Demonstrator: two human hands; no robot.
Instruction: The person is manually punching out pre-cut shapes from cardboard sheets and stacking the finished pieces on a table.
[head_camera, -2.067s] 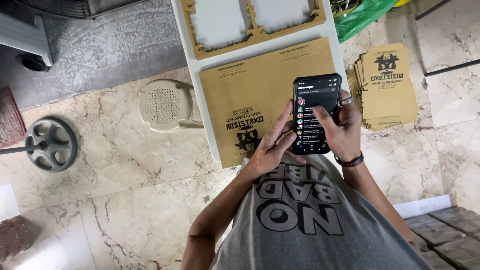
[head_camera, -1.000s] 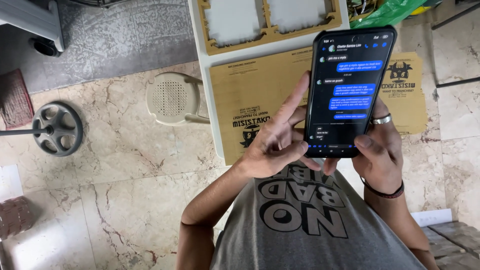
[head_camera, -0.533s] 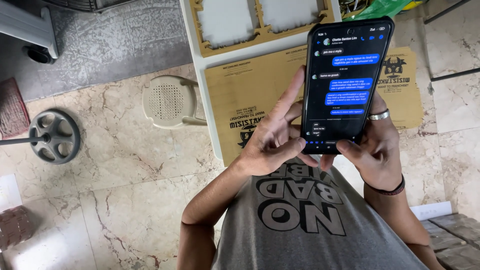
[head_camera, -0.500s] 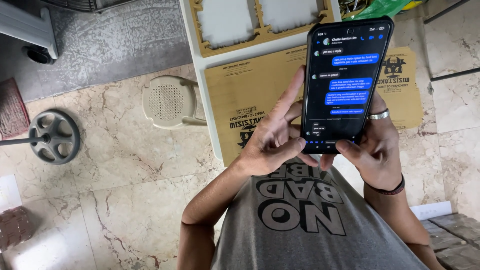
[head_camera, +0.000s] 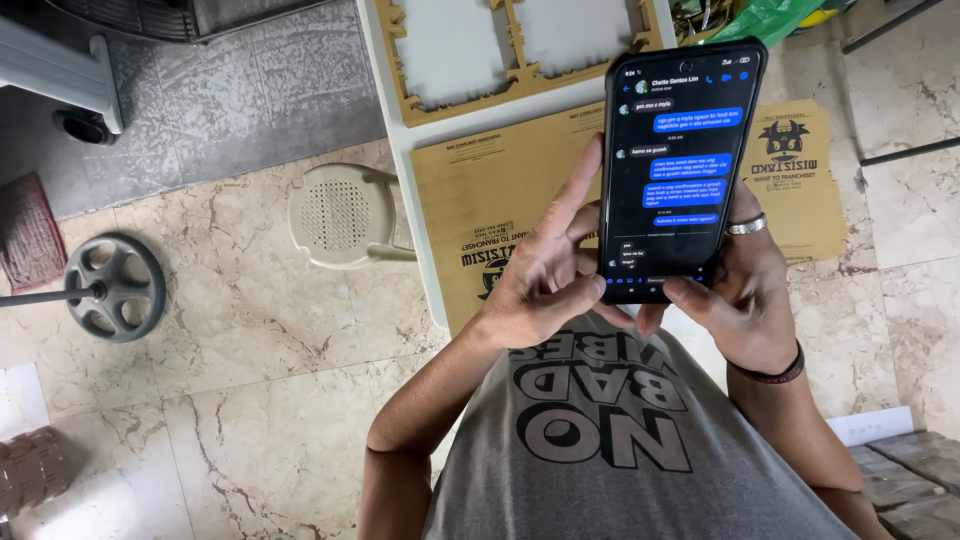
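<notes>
From my feed, the left hand (head_camera: 545, 285) at six o'clock touches the dark phone (head_camera: 680, 170) with its forefinger stretched out, while the right hand (head_camera: 740, 290) at four o'clock grips the phone's lower edge, fingers curled, above brown cardboard sheets (head_camera: 500, 210).

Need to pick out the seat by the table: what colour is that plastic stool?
Cream-beige, with a perforated round seat; the stool shows in the head view, left of the left hand.
</notes>
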